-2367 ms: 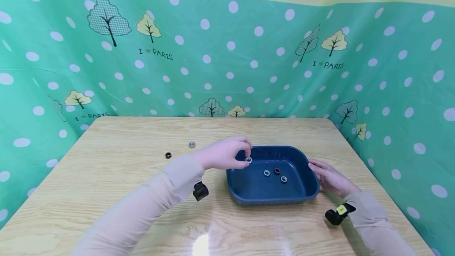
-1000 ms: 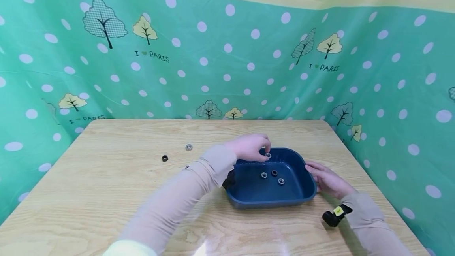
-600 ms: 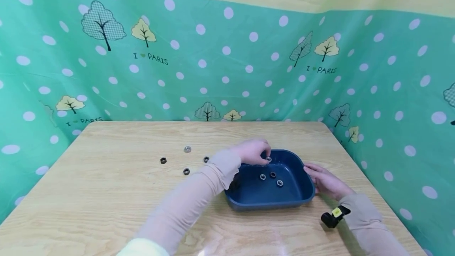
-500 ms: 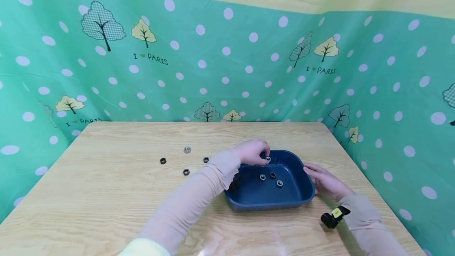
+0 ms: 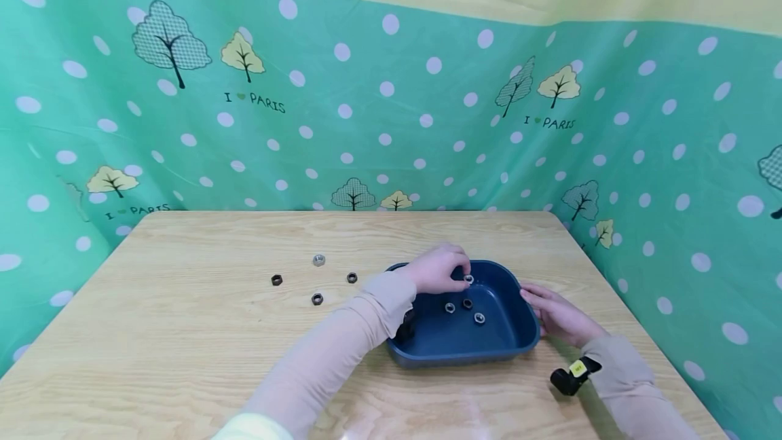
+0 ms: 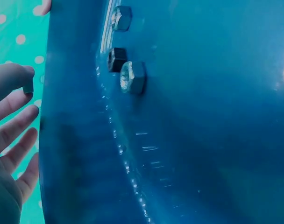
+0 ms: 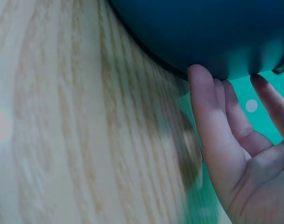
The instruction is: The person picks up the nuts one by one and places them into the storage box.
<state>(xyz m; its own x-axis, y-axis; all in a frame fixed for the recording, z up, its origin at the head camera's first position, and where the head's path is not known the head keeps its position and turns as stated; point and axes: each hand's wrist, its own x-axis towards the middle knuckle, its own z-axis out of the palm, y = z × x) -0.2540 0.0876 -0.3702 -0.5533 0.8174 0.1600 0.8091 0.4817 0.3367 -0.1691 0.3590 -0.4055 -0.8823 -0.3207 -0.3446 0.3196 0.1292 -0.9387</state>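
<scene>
A silver hex nut (image 5: 468, 279) is pinched between the thumb and fingertip of my left hand (image 5: 436, 269), above the far part of a dark blue tray (image 5: 461, 361). In the left wrist view the held nut is mostly hidden by the fingers, and the other fingers spread loosely. On the tray floor lie a silver nut (image 5: 449, 307), a black nut (image 5: 467, 303) and another silver nut (image 5: 479, 318). My right hand (image 5: 562, 314) holds the tray's right side, thumb at the rim and fingers against the outer wall.
Left of the tray, on the wooden table (image 5: 183, 331), lie a silver nut (image 5: 319, 260) and black nuts (image 5: 277, 280), one of them a nearer nut (image 5: 317, 299) and one a nut (image 5: 351, 278) near the left sleeve. A green dotted curtain (image 5: 366, 87) stands behind.
My left hand has moved rightward with the silver nut, from the tray's left rim to over its far middle. The right hand stays at the tray. The head view has shifted slightly.
</scene>
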